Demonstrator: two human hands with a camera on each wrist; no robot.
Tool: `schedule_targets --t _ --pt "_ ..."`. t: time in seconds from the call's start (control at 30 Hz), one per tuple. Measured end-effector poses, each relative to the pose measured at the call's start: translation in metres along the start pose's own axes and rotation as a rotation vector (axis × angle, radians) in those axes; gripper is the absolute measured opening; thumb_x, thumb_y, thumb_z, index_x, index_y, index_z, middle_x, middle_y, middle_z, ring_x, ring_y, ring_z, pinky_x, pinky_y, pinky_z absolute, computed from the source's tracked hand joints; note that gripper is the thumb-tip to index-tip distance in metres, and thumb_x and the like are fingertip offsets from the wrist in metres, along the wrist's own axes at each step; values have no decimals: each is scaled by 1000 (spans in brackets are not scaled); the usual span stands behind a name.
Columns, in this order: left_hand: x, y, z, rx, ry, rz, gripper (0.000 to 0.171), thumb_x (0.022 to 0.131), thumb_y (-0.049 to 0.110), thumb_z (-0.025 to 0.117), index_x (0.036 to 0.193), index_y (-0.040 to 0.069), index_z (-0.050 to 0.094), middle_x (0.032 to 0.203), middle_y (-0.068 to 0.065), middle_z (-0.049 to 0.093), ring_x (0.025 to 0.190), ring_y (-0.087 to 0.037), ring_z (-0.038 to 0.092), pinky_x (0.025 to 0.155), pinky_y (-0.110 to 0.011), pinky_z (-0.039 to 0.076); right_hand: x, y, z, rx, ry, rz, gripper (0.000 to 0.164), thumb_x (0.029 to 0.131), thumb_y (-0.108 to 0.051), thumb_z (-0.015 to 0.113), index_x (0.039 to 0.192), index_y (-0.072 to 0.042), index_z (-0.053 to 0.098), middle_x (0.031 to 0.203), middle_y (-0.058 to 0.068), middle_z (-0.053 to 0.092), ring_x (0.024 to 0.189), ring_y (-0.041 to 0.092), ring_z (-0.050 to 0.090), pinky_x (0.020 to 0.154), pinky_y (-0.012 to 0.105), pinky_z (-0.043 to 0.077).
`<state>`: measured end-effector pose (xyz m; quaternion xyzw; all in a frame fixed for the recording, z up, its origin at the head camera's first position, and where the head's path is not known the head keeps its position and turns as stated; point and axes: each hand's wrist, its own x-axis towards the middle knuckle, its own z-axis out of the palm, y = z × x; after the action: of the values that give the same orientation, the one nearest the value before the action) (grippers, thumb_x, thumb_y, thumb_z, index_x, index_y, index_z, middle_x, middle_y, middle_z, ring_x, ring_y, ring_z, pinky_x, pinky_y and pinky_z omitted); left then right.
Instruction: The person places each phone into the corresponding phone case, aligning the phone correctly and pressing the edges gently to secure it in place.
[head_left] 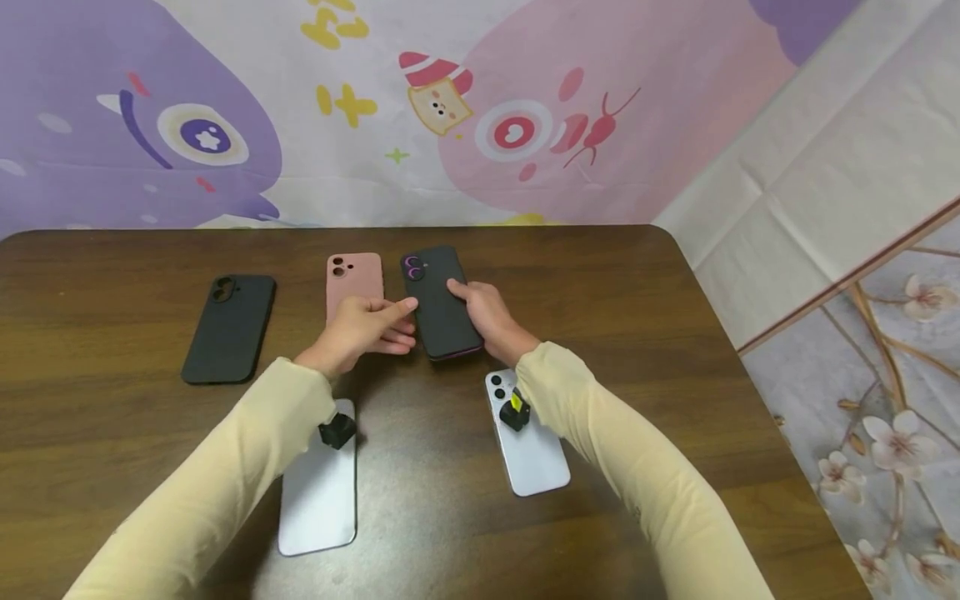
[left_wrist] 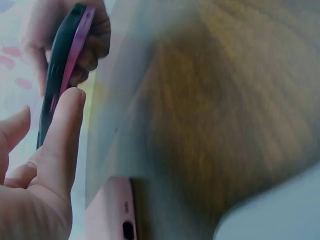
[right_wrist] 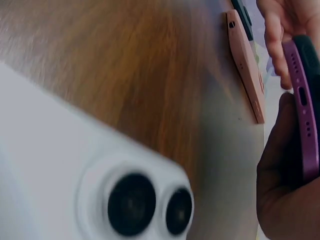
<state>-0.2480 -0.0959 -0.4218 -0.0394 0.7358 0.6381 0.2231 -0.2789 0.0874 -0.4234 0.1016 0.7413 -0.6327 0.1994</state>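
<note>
My right hand (head_left: 495, 321) grips a purple phone (right_wrist: 303, 115) by its right side, thumb on the black case (head_left: 447, 317) that covers its back. Purple rings show around the camera openings, and the purple bottom edge with its charging port shows in the right wrist view. At the phone's left edge is my left hand (head_left: 360, 329), with its thumb and fingers extended and spread apart. Its fingertips overlap the phone's edge in the left wrist view. Under and behind the left hand lies a pink phone case (head_left: 356, 282), its lower part hidden.
Another black phone case (head_left: 228, 333) lies to the left on the wooden table (head_left: 420, 467). One white phone (head_left: 534, 458) lies below my right wrist, another (head_left: 318, 504) below my left forearm. A patterned cloth (head_left: 360, 167) hangs behind the table.
</note>
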Motion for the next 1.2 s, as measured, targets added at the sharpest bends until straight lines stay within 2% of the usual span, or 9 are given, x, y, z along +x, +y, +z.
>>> schedule_targets --t 0.13,0.3,0.4,0.53,0.6,0.7,0.93,1.2 --pt "-3 1 -8 -5 13 14 57 95 40 51 121 -11 53 114 -31 59 82 -19 70 76 -31 59 -1 -1 -7 35 -80 11 30 97 -31 48 101 -2 55 71 1 57 58 11 57 55 22 50" --pt "-7 1 -14 -53 8 33 64 96 46 45 126 -10 46 120 -33 55 81 -14 70 78 -31 58 -3 -2 -14 -12 -212 -9 32 97 -29 48 109 1 55 70 1 60 57 11 59 55 23 51" --pt "-9 1 -17 -94 -26 59 65 95 48 42 124 -10 45 114 -30 60 80 -13 70 78 -31 58 -4 -3 -19 -30 -302 -18 34 97 -28 47 112 1 54 71 1 62 57 11 61 54 24 52" --pt "-13 2 -21 -139 -81 71 65 95 49 44 120 -11 46 94 -12 70 80 -14 70 78 -30 58 -4 -5 -22 -53 -384 -16 38 98 -28 46 120 2 52 74 1 64 60 12 63 56 24 53" --pt "-15 3 -22 -154 -103 69 65 94 48 45 120 -12 47 86 -4 70 79 -14 71 77 -29 58 -5 -7 -23 -75 -399 -10 40 97 -29 46 122 2 51 76 2 64 62 12 63 56 24 53" --pt "-16 2 -23 -179 -131 74 63 95 46 46 119 -12 47 81 0 71 79 -14 71 77 -27 58 -7 -8 -24 -95 -417 -10 39 97 -28 47 121 2 52 75 1 64 61 12 63 56 24 53" --pt "-18 -1 -24 -247 -146 103 51 95 37 51 113 -10 51 79 0 72 78 -16 71 76 -27 58 -11 -10 -21 -87 -463 -21 32 97 -25 47 113 3 53 70 0 64 59 11 63 54 24 53" --pt "-23 -2 -24 -265 -135 133 32 96 31 52 97 0 59 76 -1 72 73 -15 71 74 -27 59 -12 -9 -19 -69 -483 5 30 97 -23 47 113 1 52 72 2 66 60 13 65 54 24 54"
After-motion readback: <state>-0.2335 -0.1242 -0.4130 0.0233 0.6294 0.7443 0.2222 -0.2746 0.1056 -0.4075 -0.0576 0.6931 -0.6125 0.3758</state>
